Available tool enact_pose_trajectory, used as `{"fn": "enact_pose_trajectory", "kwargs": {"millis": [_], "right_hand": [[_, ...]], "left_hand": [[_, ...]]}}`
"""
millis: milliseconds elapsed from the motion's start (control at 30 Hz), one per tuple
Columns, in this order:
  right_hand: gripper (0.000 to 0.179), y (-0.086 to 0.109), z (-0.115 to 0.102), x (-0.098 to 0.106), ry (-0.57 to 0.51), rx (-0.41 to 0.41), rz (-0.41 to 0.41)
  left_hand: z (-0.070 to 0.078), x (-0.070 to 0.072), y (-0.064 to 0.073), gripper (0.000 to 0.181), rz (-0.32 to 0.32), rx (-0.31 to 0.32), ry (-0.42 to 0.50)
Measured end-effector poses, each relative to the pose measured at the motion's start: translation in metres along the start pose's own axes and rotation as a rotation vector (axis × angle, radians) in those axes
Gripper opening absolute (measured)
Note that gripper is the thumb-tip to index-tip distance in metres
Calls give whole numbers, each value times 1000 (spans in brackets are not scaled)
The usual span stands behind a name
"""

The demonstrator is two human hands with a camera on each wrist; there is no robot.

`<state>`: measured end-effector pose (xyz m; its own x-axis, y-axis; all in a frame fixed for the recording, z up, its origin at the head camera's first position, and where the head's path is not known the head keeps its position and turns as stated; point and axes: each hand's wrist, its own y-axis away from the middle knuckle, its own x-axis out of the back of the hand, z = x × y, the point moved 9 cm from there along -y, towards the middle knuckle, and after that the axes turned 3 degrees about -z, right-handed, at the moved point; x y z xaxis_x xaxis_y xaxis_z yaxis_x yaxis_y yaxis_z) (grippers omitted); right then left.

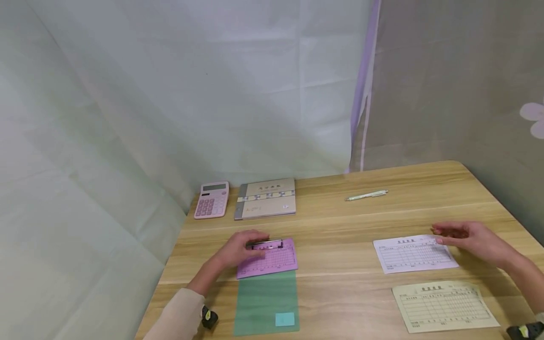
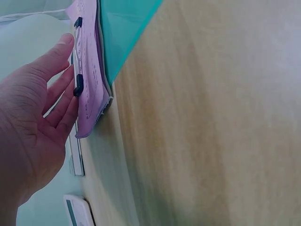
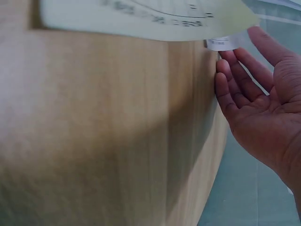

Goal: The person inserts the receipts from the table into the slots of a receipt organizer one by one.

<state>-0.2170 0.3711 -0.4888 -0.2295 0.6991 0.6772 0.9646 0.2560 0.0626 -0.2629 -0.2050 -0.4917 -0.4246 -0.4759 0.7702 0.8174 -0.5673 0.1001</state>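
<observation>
My left hand (image 1: 242, 248) rests at a pink form pad (image 1: 276, 257), its thumb and forefinger on either side of one end of a metal clip (image 1: 267, 244) with black ends. Under the pad's near edge lies a translucent green board (image 1: 267, 295) bearing a small blue label (image 1: 284, 319). The left wrist view has the fingers (image 2: 61, 96) spread along the clip side of the pad. At the right, my right hand (image 1: 478, 241) is at the upper right corner of a white form (image 1: 412, 254), thumb at its edge. Relaxed fingers (image 3: 240, 89) appear in the right wrist view.
A pale yellow form (image 1: 444, 306) lies nearer than the white one. Toward the back are a pink calculator (image 1: 212, 200), a beige booklet (image 1: 267, 198) and a light pen (image 1: 366, 195). Cloth curtains (image 1: 255, 94) hang behind the wooden table (image 1: 331, 264).
</observation>
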Motion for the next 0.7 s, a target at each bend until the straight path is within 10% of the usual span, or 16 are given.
{"fn": "enact_pose_trajectory", "kwargs": {"millis": [700], "right_hand": [[25,-1,6,-5,152,-84,80]], "left_hand": [[-3,-4,-3,39,48,-21,-108]]}}
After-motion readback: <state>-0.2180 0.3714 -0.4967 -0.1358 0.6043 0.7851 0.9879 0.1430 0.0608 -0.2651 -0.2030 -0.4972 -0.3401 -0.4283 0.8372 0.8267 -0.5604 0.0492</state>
